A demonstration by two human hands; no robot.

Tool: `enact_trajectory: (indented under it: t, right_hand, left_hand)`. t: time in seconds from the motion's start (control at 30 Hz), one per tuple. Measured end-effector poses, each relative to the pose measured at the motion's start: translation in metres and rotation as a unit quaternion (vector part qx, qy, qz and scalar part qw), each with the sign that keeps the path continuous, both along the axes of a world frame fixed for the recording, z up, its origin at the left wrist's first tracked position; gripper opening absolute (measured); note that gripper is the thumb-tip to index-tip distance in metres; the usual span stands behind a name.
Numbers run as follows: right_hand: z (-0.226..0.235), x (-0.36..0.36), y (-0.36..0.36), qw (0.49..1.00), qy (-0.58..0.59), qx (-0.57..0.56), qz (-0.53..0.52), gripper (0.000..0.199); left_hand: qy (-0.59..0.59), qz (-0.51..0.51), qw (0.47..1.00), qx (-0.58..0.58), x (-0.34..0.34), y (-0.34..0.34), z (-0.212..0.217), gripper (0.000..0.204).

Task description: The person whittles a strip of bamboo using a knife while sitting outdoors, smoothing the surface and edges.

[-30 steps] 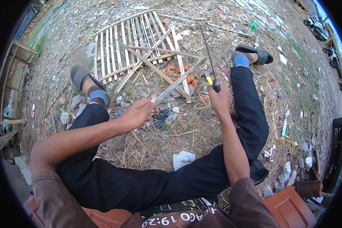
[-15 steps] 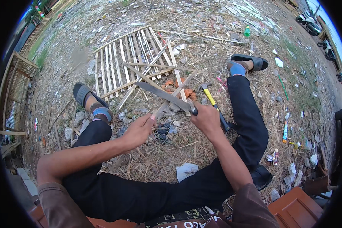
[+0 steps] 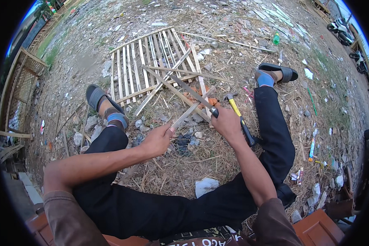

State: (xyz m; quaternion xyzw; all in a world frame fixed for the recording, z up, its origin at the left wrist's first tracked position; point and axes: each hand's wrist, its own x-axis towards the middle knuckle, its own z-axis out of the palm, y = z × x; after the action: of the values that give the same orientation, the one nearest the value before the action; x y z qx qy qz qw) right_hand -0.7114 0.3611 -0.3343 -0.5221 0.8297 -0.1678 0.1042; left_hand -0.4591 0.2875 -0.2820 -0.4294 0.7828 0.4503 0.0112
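1. The left hand [image 3: 159, 139] grips a bamboo strip [image 3: 188, 112] by its near end.
2. The right hand [image 3: 226, 123] clasps a long knife [image 3: 192, 93], its blade crossing the strip.
3. A yellow-handled hammer [image 3: 238, 115] lies on the littered ground [image 3: 180, 172], just beside the right hand.

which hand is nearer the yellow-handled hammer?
Right. The right hand, gripping a long blade, sits just beside the hammer lying on the ground. The left hand, holding a bamboo strip, is farther off.
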Motion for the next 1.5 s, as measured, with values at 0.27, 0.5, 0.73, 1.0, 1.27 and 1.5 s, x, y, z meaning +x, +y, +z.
enact_trajectory:
  t: [0.27, 0.5, 0.73, 1.0, 1.27, 1.5]
  right_hand:
    - [-0.008, -0.037, 0.013, 0.997, -0.022, -0.047, -0.057, 0.018]
    - [-0.031, -0.121, 0.015, 0.964, -0.035, 0.044, -0.262, 0.029]
    - [-0.017, -0.067, 0.025, 0.976, -0.096, -0.01, -0.195, 0.025]
    - [0.02, 0.018, 0.007, 0.737, -0.628, -0.152, -0.198, 0.029]
    - [0.012, 0.009, -0.008, 0.537, -0.762, -0.282, -0.227, 0.019]
    - [0.033, -0.058, 0.003, 0.706, -0.631, -0.233, -0.223, 0.027]
  left_hand:
    - [0.007, -0.002, 0.999, 0.05, -0.019, 0.004, 0.007, 0.034]
    - [0.029, -0.047, 0.998, 0.012, -0.017, 0.008, 0.009, 0.034]
    - [0.01, 0.017, 0.998, 0.067, 0.008, -0.001, -0.006, 0.035]
    - [0.011, 0.022, 0.965, 0.262, -0.009, 0.004, 0.019, 0.037]
    - [0.021, 0.001, 0.959, 0.282, -0.008, 0.0, 0.031, 0.033]
    - [-0.011, -0.029, 0.957, 0.288, 0.002, -0.007, 0.025, 0.032]
